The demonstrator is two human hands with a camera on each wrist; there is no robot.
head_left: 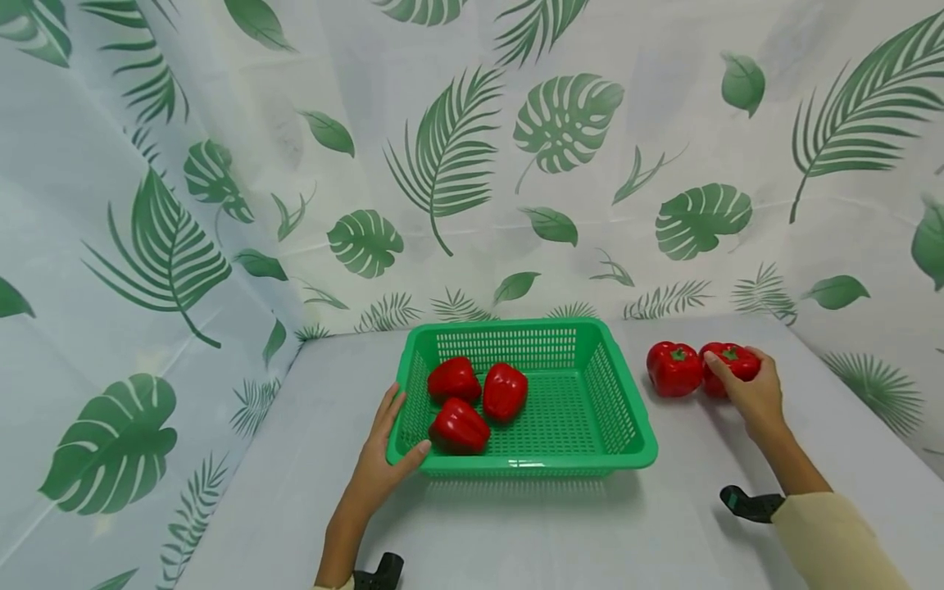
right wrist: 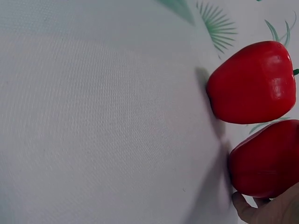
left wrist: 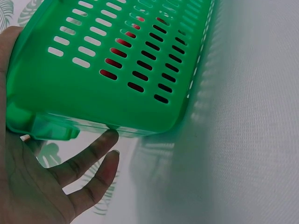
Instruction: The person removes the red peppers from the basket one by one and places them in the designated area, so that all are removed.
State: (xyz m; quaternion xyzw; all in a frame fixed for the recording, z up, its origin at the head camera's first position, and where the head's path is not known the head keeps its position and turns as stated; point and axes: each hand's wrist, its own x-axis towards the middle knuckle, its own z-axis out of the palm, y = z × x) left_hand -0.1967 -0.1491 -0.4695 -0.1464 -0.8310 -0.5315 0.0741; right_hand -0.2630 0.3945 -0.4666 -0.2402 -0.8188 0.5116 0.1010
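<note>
Nearest us on the pale surface point(head_left: 531, 541), black wrist devices point(head_left: 751, 506) sit at both forearms, the right one beside a cream sleeve point(head_left: 837, 537). The left hand point(head_left: 378, 465) has its grip about the near-left corner of the green basket point(head_left: 531, 461), thumb at the front rim, fingers along the outer side. We count three red peppers point(head_left: 460, 427) in the basket's left half. Right of the basket, the right hand point(head_left: 760, 399) has its grip on a glossy bell pepper point(head_left: 740, 366), pinched between thumb and fingers, which mask part of it. A neighbouring pepper point(head_left: 674, 373) stands just left, between it and the basket; whether the two touch we cannot tell. The basket's slotted right wall also lies across that line. Beyond, a white cloth point(head_left: 472, 266) printed with green leaves rises behind the surface.
</note>
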